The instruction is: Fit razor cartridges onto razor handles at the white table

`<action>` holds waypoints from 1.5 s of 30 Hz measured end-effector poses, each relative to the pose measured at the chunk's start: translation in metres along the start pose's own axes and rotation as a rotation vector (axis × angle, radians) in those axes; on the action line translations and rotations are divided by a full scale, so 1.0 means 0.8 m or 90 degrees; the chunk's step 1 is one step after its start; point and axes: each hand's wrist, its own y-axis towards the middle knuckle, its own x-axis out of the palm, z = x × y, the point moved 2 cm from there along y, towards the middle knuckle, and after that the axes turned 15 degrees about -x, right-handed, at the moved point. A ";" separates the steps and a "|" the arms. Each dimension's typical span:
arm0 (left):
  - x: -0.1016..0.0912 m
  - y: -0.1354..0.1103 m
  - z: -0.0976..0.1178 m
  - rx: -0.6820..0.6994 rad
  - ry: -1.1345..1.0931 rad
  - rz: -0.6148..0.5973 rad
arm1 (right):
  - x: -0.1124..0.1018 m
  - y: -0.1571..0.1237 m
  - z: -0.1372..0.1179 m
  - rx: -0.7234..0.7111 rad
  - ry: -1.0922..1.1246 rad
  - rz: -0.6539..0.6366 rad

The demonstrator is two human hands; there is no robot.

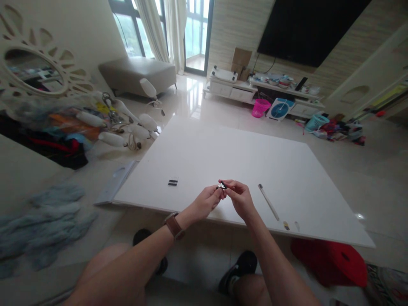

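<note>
Above the near edge of the white tabletop (204,157), my two hands meet around a small black and silvery piece (221,185), too small to name. My left hand (208,199) pinches it from the left, and a brown watch strap circles that wrist. From the right, the fingertips of my right hand (239,194) are closed on the same piece. Left of the hands lies a small clear-and-white card with black strips (173,182). To their right is a thin pale stick with a dark tip (268,202). Two small flat pieces, one yellowish and dark (286,225), one clear (297,225), lie near the front edge.
A red stool-like object (330,261) stands by the table's front right. A lamp with several white shades (127,123) lies at the left beside heaped bags and cloth. Farther back are a grey bench (138,74), a pink basket (260,108) and a low white cabinet (232,90).
</note>
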 end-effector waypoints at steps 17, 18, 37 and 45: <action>-0.003 0.003 0.002 -0.066 -0.033 -0.051 | -0.010 0.001 -0.006 0.043 0.004 0.007; -0.002 0.003 0.002 -0.069 -0.047 -0.058 | -0.007 0.002 -0.007 0.034 0.020 0.020; -0.005 0.007 -0.001 -0.085 -0.161 -0.133 | -0.010 0.014 -0.019 -0.018 0.043 0.175; 0.004 0.004 0.002 -0.076 -0.187 -0.127 | 0.008 0.005 -0.012 0.055 0.087 0.044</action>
